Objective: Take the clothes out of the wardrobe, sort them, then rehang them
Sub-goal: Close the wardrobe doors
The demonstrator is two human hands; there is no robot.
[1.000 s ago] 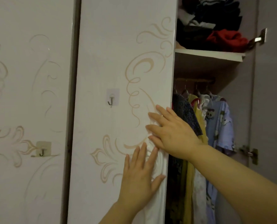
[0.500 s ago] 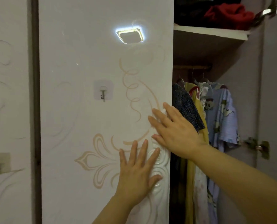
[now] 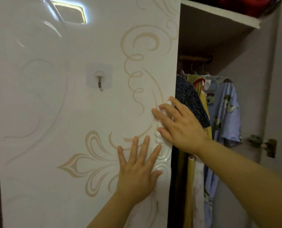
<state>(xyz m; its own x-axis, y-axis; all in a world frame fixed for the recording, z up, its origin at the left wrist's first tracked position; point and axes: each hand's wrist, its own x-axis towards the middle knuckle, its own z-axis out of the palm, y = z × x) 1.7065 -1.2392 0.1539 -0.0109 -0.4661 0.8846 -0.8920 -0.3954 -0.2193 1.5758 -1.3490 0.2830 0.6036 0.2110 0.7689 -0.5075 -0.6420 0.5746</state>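
Note:
A glossy white wardrobe door (image 3: 71,129) with beige swirls fills the left and middle. My left hand (image 3: 137,171) lies flat on it, fingers spread, beside the raised clear handle (image 3: 161,155) at the door's right edge. My right hand (image 3: 181,125) rests higher on that edge, fingers flat on the door. Behind the edge the wardrobe is open. Clothes hang from a rail (image 3: 194,58): a dark speckled top (image 3: 191,102), a yellow garment (image 3: 190,186) and a light blue cartoon-print shirt (image 3: 225,112). Neither hand holds any garment.
A clear stick-on hook (image 3: 99,78) sits mid-door. A white shelf (image 3: 219,14) above the rail carries folded red fabric (image 3: 252,7). The right-hand door stands open with a metal hinge (image 3: 262,144). A ceiling light's reflection (image 3: 69,12) glares at the top.
The door fills more of the view and the neighbouring left door has gone out of frame. Both hands stay flat on the door near its right edge.

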